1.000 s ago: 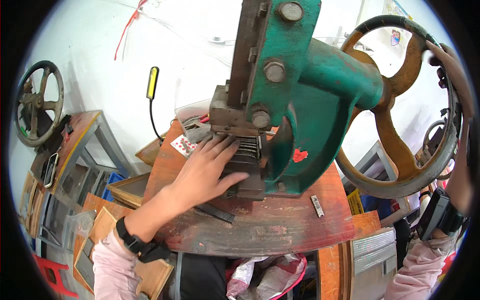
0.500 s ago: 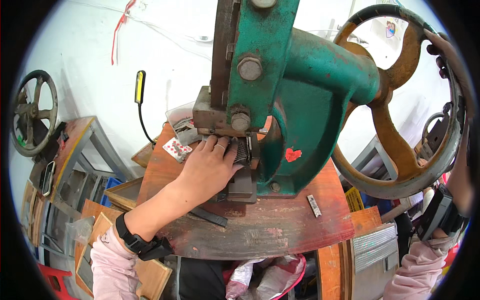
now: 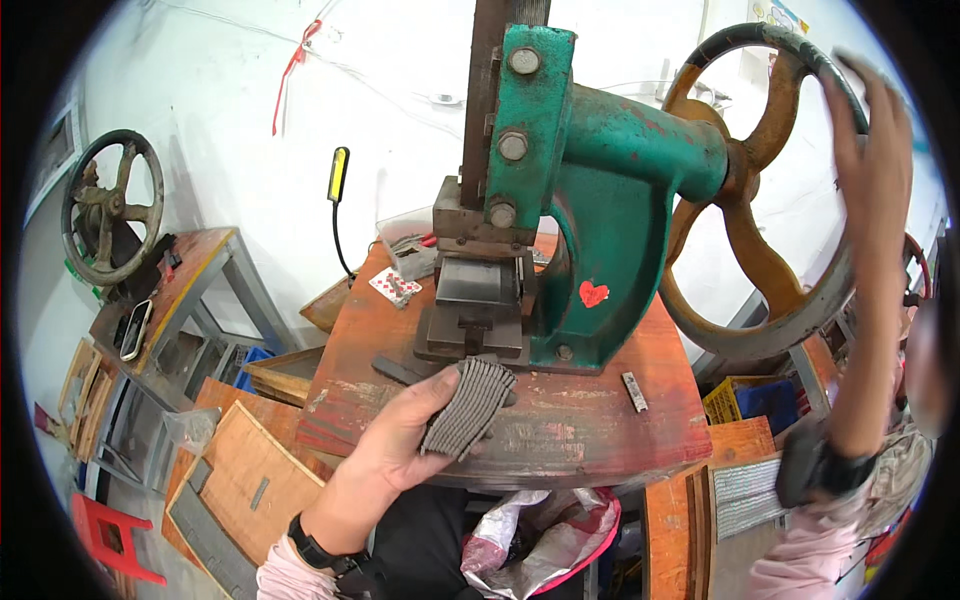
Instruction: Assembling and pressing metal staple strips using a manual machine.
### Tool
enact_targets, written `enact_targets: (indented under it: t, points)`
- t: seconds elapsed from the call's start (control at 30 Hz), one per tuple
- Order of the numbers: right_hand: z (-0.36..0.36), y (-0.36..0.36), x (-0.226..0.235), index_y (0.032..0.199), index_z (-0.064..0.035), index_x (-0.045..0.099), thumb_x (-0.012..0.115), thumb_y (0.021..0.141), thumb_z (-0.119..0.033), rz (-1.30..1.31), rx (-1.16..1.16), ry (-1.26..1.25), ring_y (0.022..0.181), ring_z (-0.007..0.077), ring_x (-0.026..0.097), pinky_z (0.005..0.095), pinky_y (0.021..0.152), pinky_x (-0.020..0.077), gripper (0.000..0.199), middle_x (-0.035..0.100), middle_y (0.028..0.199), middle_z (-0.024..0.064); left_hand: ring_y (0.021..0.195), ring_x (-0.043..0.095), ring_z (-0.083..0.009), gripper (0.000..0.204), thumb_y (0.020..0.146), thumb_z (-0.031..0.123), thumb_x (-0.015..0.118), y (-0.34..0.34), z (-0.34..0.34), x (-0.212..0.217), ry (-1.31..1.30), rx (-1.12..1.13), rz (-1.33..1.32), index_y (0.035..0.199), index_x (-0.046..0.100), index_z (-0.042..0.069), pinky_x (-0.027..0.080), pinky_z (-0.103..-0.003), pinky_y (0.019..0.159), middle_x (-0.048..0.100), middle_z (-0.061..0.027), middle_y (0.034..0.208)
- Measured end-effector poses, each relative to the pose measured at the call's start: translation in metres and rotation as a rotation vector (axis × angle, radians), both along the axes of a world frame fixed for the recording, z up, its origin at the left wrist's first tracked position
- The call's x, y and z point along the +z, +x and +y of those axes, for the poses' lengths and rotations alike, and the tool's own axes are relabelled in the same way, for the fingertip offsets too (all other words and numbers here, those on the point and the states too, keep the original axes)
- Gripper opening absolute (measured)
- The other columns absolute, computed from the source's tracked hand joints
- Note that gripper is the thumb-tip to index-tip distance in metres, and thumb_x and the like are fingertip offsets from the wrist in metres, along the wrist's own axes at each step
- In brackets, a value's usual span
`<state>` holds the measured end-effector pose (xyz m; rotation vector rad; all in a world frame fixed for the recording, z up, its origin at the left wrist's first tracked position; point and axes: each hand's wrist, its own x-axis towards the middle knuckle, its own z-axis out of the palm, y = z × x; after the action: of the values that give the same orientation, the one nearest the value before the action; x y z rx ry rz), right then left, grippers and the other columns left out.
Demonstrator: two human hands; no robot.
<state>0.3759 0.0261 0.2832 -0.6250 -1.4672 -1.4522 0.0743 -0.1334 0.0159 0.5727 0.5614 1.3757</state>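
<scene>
My left hand [image 3: 395,445] holds a fanned stack of thin grey strips [image 3: 468,404] just above the front of the rust-red press table [image 3: 590,430]. Behind the stack stands the green hand press [image 3: 590,230] with its dark die block [image 3: 475,310] under the ram. My right hand [image 3: 868,140] is raised high at the right and grips the rim of the big rusty handwheel [image 3: 760,260]. A dark watch sits on each wrist.
A small grey metal piece [image 3: 634,391] and a red-patterned card [image 3: 396,287] lie on the table. A yellow-headed lamp [image 3: 339,176] stands behind. A second handwheel [image 3: 108,205] sits on a bench at the left. Wooden boards [image 3: 240,480], a plastic bag [image 3: 540,535] and crates lie below.
My left hand has pulled back from the die toward me, now carrying the grey stack. My right hand has come up onto the handwheel's rim. The view has tilted upward.
</scene>
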Motion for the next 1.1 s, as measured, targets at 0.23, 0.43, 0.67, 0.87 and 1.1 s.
enact_targets:
  t: [0.23,0.43,0.67,0.87,1.1]
  points:
    - [-0.046,-0.035,-0.265,0.095,0.0007,0.059,0.066,0.079,-0.004,-0.038,0.571,-0.9,0.09,0.0346,0.056,0.042,0.078,0.0455,0.018,0.058,0.097,0.0154,0.093,0.065,-0.0236,0.036,0.099,0.026,0.048,0.016,-0.032,-0.032,-0.047,-0.098,-0.171,0.125,0.051,0.001,0.056,-0.037,0.072,0.063,-0.0136,0.111]
    - [-0.038,-0.036,-0.368,0.103,0.0024,0.059,0.062,0.088,-0.017,0.141,0.419,-1.253,0.102,0.041,0.051,0.0475,0.088,0.0424,0.025,0.055,0.108,0.023,0.096,0.062,-0.0313,0.041,0.099,0.027,0.044,0.041,-0.041,-0.038,-0.124,-0.158,-0.337,0.129,0.047,-0.001,0.051,-0.042,0.076,0.06,-0.0183,0.118]
    - [-0.037,-0.032,-0.369,0.103,0.0031,0.059,0.061,0.088,-0.023,0.151,0.347,-1.275,0.103,0.0419,0.051,0.048,0.089,0.042,0.031,0.054,0.111,0.025,0.103,0.061,-0.0313,0.042,0.099,0.023,0.043,0.068,-0.034,-0.069,-0.274,-0.23,-0.291,0.133,0.044,0.0,0.052,-0.042,0.078,0.058,-0.0179,0.122]
    - [-0.031,-0.029,-0.366,0.103,0.003,0.058,0.06,0.089,-0.024,0.155,0.346,-1.269,0.102,0.0413,0.051,0.049,0.089,0.0418,0.031,0.055,0.107,0.0247,0.095,0.065,-0.0242,0.036,0.099,0.023,0.044,0.106,-0.027,-0.126,-0.498,-0.399,-0.465,0.127,0.05,0.002,0.053,-0.035,0.076,0.063,-0.0137,0.114]
    - [-0.037,-0.042,-0.367,0.111,0.0067,0.055,0.054,0.093,-0.02,0.206,0.374,-1.462,0.122,0.0463,0.042,0.0495,0.102,0.0353,0.032,0.044,0.132,0.0307,0.113,0.054,-0.0313,0.042,0.096,0.044,0.045,0.151,-0.075,-0.336,-1.199,-0.294,-0.214,0.121,0.049,0.011,0.043,-0.046,0.09,0.059,-0.0148,0.12]
